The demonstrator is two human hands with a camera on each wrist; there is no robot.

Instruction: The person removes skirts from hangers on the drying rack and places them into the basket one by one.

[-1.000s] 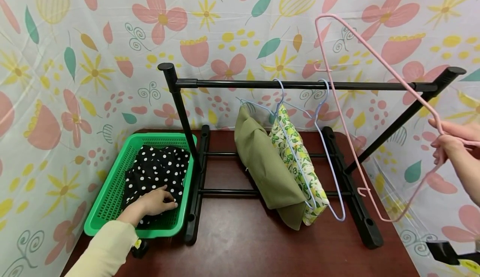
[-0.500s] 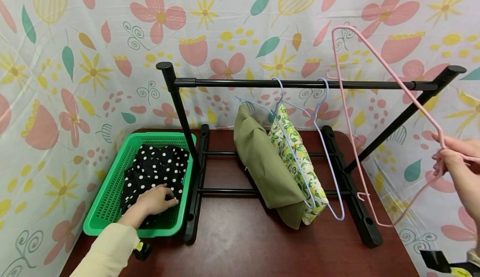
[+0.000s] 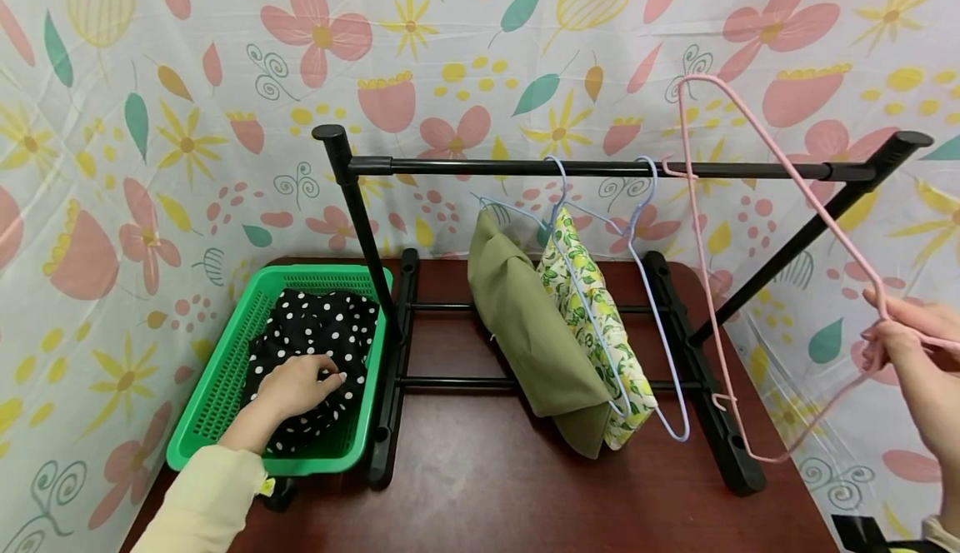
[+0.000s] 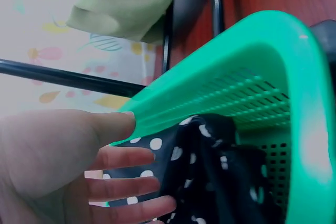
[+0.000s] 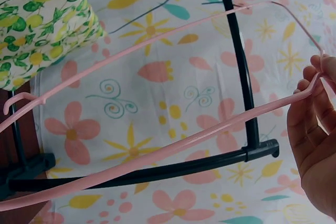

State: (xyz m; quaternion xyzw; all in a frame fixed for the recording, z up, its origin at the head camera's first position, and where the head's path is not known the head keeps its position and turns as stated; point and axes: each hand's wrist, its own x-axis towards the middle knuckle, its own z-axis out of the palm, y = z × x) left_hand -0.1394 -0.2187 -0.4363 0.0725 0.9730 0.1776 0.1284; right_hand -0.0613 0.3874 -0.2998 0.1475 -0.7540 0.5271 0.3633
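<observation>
My left hand (image 3: 298,386) is over a black cloth with white polka dots (image 3: 318,320), which lies bunched in a green basket (image 3: 191,420). In the left wrist view the thumb stands apart from the loosely extended fingers (image 4: 126,184), and the polka-dot cloth (image 4: 194,156) shows beyond them. At the far right, my right hand (image 3: 911,353) pinches a pink clothes hanger (image 3: 795,166) near its neck. The hanger is held sideways, its long bar toward the rack. In the right wrist view, thumb and fingers of the right hand (image 5: 315,129) close on the hanger (image 5: 184,140).
A black rack (image 3: 465,167) stands on the reddish-brown table (image 3: 525,495). Two blue hangers hang on its bar; an olive cloth (image 3: 525,336) and a lemon-print cloth (image 3: 600,328) hang at the left one, while the right blue hanger (image 3: 660,320) is bare. A flower-patterned sheet (image 3: 450,37) surrounds the table.
The pink hanger has come down and shifted right, with the right hand slightly lower. My left hand has lifted slightly and moved a little left over the polka-dot cloth.
</observation>
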